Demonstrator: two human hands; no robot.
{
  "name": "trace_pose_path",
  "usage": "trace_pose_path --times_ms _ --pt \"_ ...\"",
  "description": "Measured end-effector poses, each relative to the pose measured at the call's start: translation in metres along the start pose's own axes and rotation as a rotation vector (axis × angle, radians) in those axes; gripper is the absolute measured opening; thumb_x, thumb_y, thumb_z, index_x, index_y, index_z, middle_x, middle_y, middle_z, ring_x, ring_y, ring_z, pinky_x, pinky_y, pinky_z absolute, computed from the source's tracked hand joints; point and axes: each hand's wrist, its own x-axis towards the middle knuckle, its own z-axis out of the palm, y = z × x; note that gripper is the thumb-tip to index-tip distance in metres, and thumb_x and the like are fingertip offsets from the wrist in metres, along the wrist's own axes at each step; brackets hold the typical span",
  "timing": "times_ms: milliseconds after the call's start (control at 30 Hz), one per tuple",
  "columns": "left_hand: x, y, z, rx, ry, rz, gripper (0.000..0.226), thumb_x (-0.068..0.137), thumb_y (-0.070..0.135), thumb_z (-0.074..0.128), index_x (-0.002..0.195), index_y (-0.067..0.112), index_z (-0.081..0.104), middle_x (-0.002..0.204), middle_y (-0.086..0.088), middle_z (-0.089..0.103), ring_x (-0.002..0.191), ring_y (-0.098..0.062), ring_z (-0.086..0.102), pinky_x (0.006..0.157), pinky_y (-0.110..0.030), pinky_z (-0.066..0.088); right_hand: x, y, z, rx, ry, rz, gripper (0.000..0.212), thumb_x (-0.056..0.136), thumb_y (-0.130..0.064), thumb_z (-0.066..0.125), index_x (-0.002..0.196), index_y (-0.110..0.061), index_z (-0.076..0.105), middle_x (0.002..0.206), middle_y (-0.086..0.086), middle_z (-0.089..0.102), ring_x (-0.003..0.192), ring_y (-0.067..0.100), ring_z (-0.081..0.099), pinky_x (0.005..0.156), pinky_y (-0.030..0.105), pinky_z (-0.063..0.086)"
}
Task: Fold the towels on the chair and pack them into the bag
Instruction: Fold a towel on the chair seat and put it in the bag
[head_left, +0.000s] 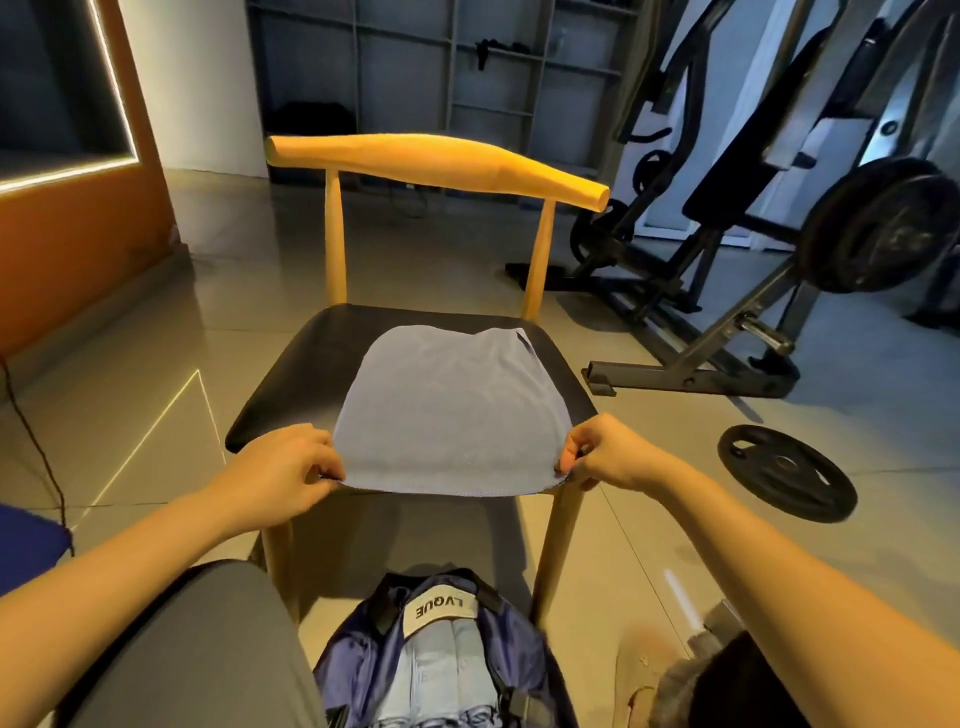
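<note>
A light blue towel (451, 410) lies spread flat on the black seat of a wooden chair (291, 384). My left hand (283, 470) pinches the towel's near left corner at the seat's front edge. My right hand (605, 454) pinches the near right corner. Below the chair, between my legs, an open dark blue bag (511, 642) with a white label holds folded light blue towels (439, 670) standing side by side.
A black weight plate (787, 473) lies on the tiled floor to the right. A weight machine (779, 249) with loaded plates stands behind it. Grey shelving is at the back, an orange wall panel at the left, and a black cable runs down the left floor.
</note>
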Motion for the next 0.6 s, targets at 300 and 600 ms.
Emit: trace_pose_path --times_ms 300,600 --pt "0.089 0.026 -0.026 -0.148 0.072 -0.059 0.016 0.094 0.049 0.066 0.091 0.035 0.073 0.084 0.017 0.069 0.074 -0.006 0.064 0.070 -0.020 0.054 0.063 -0.008 -0.048 0.100 -0.002 0.042 0.015 0.094 -0.002 0.060 0.091 -0.005 0.073 0.080 0.008 0.076 0.072 0.023 0.075 0.059 0.025 0.059" --pt "0.264 0.093 -0.013 -0.351 0.121 -0.154 0.013 0.095 0.037 0.069 0.097 0.027 0.076 0.089 0.008 0.072 0.084 -0.010 0.065 0.082 -0.037 0.058 0.162 -0.007 -0.059 0.447 0.212 0.131 0.016 0.099 0.002 0.056 0.101 -0.009 0.068 0.102 0.013 0.068 0.085 0.021 0.066 0.066 0.030 0.058"
